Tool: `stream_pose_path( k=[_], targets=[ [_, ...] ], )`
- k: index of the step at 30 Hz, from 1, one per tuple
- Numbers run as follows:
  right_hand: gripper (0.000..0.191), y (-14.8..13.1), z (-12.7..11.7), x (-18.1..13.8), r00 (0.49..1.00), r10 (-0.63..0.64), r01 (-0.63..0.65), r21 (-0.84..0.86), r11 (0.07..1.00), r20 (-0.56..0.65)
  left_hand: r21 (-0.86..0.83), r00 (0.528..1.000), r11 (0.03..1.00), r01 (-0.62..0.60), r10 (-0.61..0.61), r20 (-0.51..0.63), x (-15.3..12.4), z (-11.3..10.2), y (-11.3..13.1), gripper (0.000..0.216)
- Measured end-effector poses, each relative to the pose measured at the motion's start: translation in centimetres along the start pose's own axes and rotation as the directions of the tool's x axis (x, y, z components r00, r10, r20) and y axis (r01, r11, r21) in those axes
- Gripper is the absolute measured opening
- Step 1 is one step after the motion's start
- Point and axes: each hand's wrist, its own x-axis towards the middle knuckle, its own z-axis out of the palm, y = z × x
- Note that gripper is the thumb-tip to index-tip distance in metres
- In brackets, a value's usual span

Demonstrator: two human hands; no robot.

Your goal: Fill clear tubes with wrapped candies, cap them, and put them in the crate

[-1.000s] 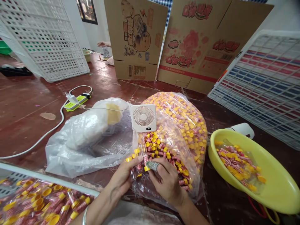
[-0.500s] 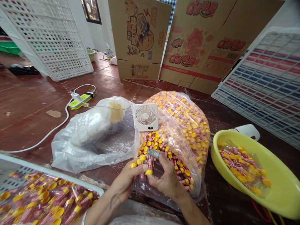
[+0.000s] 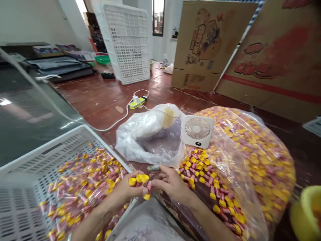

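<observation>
Several small tubes with yellow caps [image 3: 138,179] are gripped in my left hand [image 3: 125,189], their caps standing above its fingers. One red-and-white tube [image 3: 149,186], yellow cap downward, sits between my two thumbs. My right hand [image 3: 173,187] is closed about this tube's upper end, its other fingers partly hidden. On its outstretched index finger is a grey-green speckled wrap [image 3: 153,167]. Both hands are over the right rim of a white plastic crate [image 3: 85,129] holding many such tubes. More loose tubes [image 3: 200,167] spill from a big clear bag [image 3: 271,167] on the right.
A small white fan [image 3: 198,131] stands behind the spilled tubes, beside a crumpled plastic bag [image 3: 150,125]. A cable runs to a green power strip [image 3: 138,102]. Cardboard boxes [image 3: 200,47] and an upright white crate [image 3: 130,47] stand behind. A yellow basin [image 3: 306,214] is at right.
My view has turned left, so more of the white crate shows. Both hands have moved from beside the spilled tubes toward the crate, still holding capped tubes.
</observation>
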Motion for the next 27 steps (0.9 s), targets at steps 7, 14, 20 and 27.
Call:
stream_pose_path(
  k=[7, 14, 20, 27],
  targets=[
    [0.01, 2.2, 7.7, 4.8, 0.961, 0.058, 0.098, -0.529, 0.843, 0.272, 0.469, 0.895, 0.873, 0.134, 0.097, -0.436, -3.2, -12.0, -1.6, 0.05],
    [0.011, 1.7, 9.6, 5.8, 0.98, -0.024, 0.117, -0.468, 0.876, 0.2, 0.497, 0.957, 0.868, 0.009, 0.138, -0.257, -4.3, -12.0, -2.5, 0.044],
    [0.019, 1.9, 8.1, 6.8, 0.993, 0.015, 0.007, -0.181, 0.984, 0.12, 0.585, 0.963, 0.794, -0.168, 0.258, -0.073, -3.3, -9.3, -1.1, 0.043],
    [0.027, -1.3, 3.4, 2.6, 0.998, -0.035, 0.035, -0.001, 0.999, -0.043, 0.929, 0.918, 0.346, 0.135, 0.308, -0.248, -2.1, -15.8, -2.0, 0.046]
  ],
)
